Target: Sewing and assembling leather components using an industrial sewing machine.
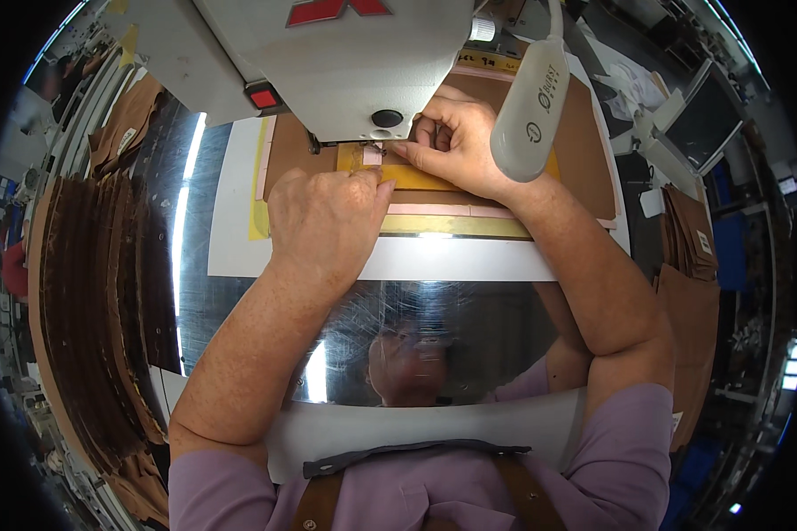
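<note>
A light grey industrial sewing machine head (354, 66) stands over a flat brown panel (576, 150) with a yellow template strip (421, 181) on it. A small pale pink piece (373, 155) lies under the needle area. Just in front of that piece, my left hand (328, 212) presses on the panel, its fingers curled and drawn together; what its tips hold is hidden. My right hand (460, 142) is right of the needle, thumb and forefinger brought together close to the pink piece. Whatever is between them is too small to name.
A grey lamp head (531, 111) hangs beside my right wrist. Under the panel is a white sheet (239, 199) on a shiny metal table (381, 345). Stacks of brown pieces (97, 310) stand left, with more brown pieces (686, 234) at right. A screen (700, 115) is far right.
</note>
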### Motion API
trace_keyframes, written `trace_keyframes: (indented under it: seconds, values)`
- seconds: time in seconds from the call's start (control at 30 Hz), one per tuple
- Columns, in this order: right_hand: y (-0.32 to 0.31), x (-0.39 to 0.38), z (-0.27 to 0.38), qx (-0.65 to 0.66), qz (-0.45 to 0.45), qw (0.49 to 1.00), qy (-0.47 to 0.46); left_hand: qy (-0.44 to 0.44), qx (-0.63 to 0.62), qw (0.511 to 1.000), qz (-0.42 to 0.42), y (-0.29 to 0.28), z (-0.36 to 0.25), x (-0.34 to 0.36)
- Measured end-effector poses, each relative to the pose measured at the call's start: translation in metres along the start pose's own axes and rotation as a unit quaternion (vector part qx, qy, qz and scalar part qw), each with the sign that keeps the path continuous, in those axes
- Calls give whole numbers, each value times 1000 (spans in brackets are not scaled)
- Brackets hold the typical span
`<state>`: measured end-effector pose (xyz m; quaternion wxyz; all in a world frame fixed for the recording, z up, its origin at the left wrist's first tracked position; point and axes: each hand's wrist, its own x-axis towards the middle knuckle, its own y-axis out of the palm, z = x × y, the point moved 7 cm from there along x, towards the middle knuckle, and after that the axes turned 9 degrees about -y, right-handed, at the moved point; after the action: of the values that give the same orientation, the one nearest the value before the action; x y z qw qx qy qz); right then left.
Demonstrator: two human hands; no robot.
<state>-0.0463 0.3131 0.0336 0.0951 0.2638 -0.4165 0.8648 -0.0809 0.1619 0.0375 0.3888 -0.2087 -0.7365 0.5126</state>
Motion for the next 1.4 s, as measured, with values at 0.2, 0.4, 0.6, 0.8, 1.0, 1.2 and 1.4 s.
trace_keyframes:
  seconds: [0.2, 0.4, 0.6, 0.8, 1.0, 1.2, 1.4]
  values:
    - [-10, -6, 5, -115, -81, 990, -31, 37, 22, 999, -17, -1, -11, 5]
    - [-34, -17, 13, -145, -152, 977, -27, 73, 25, 994, -75, -8, -12, 4]
    - [-129, -79, 10, -255, -136, 952, 99, 79, 23, 996, -31, -9, -13, 2]
    - [-254, -207, -31, -295, -260, 874, 287, 92, 43, 995, 12, -6, -18, 3]
    - [-218, -189, -5, -265, -186, 900, 291, 77, 27, 995, 49, 3, -6, 3]
    - [-91, -107, 45, -148, -28, 977, 153, 70, 34, 991, 105, 5, -5, 1]
    - [-40, -71, 12, -16, -64, 977, 204, 104, 23, 985, 137, -6, -5, -3]
